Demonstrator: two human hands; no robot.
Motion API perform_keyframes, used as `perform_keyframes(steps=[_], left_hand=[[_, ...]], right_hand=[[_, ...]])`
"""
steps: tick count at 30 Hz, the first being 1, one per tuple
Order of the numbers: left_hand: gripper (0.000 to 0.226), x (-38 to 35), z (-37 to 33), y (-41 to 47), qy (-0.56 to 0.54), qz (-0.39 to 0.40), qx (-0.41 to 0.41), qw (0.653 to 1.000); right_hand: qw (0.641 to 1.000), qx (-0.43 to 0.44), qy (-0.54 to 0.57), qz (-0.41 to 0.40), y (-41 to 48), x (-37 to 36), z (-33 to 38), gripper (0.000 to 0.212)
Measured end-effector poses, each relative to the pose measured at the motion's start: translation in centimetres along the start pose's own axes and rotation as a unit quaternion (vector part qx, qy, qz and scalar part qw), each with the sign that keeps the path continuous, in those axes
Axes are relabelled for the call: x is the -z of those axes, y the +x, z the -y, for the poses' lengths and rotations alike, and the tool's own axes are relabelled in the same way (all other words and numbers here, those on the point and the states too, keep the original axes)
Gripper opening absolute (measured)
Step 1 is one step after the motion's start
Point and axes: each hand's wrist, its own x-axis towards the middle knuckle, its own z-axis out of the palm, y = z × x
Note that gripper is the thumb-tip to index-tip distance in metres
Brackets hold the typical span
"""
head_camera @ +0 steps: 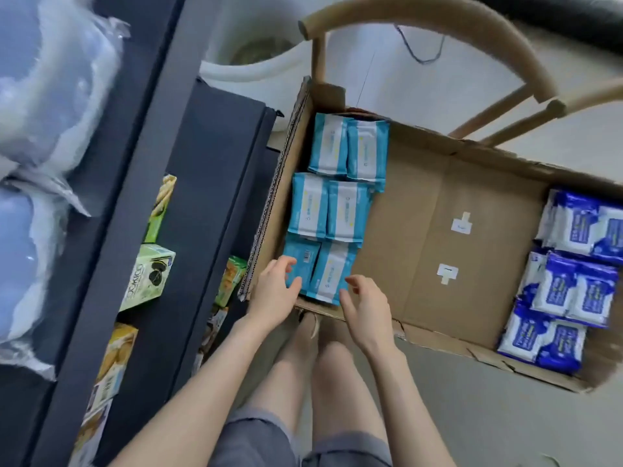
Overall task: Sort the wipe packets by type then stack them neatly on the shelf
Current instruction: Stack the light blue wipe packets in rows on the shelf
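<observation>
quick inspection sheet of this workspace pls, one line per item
surface: open cardboard box, the middle of its floor bare.
job's things: light blue packets in pairs along the box's left end; dark blue packets piled at its right end.
clutter: two white labels stuck on the box floor.
hands: left hand on the nearest light blue packet, grip unclear; right hand at the next packet's edge, fingers loosely curled, holding nothing.
cables: one dark cable on the floor by the chair.
surroundings: dark shelf on the left with snack boxes, wrapped bundles, white tub.
</observation>
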Motion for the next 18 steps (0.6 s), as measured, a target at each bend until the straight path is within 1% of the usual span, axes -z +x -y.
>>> perform_keyframes(steps=[5,8,10,13,16,18], left_hand=[[0.049,-3.8,2.8,5.4,-0.006,0.012,0.098,0.995],[0.062,-5.4,4.0,7.4,0.005,0.011,0.142,0.99],[0.066,-6.3,4.6,8.5,0.023,-0.003,0.155,0.988],[0.061,-7.3,5.1,9.2,0.051,-0.05,0.154,0.986],[0.051,-7.8,4.9,9.3,0.061,-0.092,0.152,0.982],[0.049,-7.8,4.6,9.2,0.067,-0.105,0.154,0.98]], right_hand=[[0.997,-0.064,0.018,0.03,5.5,-4.2,-2.8,0.032],[0.995,-0.091,0.03,0.021,7.6,-6.2,-4.0,0.044],[0.994,-0.105,0.032,0.006,8.7,-7.1,-4.7,0.055],[0.99,-0.127,0.059,-0.013,9.7,-8.1,-5.3,0.065],[0.986,-0.135,0.091,-0.029,10.0,-8.6,-5.6,0.069],[0.98,-0.152,0.124,-0.036,10.1,-8.7,-5.6,0.069]])
